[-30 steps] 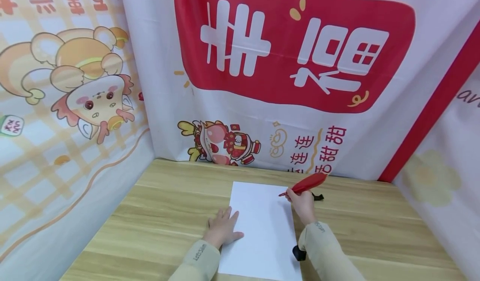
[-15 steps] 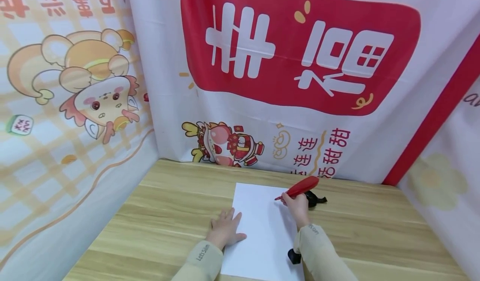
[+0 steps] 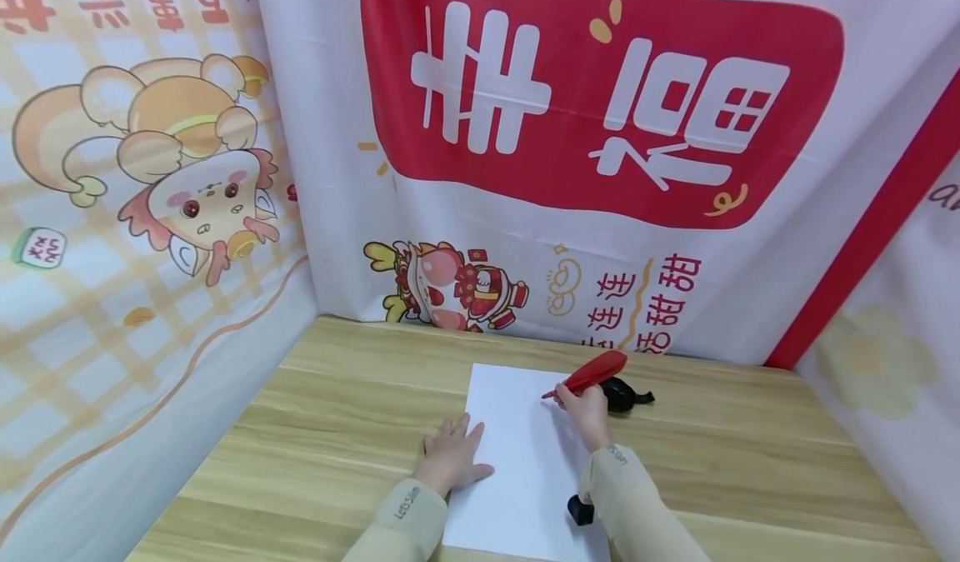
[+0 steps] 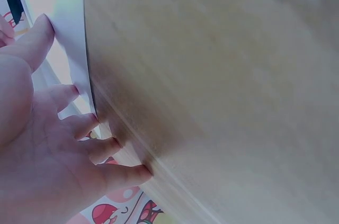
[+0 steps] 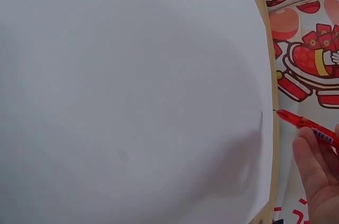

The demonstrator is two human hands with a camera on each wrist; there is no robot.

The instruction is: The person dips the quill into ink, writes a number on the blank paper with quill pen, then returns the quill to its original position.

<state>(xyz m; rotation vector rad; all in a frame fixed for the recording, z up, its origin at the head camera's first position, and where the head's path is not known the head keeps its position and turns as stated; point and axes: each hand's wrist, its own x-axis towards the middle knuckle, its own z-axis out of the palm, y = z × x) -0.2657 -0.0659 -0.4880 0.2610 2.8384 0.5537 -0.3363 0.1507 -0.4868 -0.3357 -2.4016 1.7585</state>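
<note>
A sheet of white paper lies on the wooden table. My left hand rests along its left edge, fingers spread; in the left wrist view the thumb lies over the paper and the little finger reaches past it. Between thumb and fingers, my right hand pinches a red pen with a broad, feather-like top. Its thin tip points left above the upper right of the sheet. In the right wrist view the pen bears a barcode label, and a shadow falls on the paper below; contact cannot be told.
A black rounded object with a short tail lies on the table just behind the right hand, partly hidden. Printed cloths hang at the back and both sides. A small black device sits at the right wrist.
The right hand has moved left with the red pen, uncovering more of the black object behind it. The left hand stays on the paper; the head view has shifted slightly.
</note>
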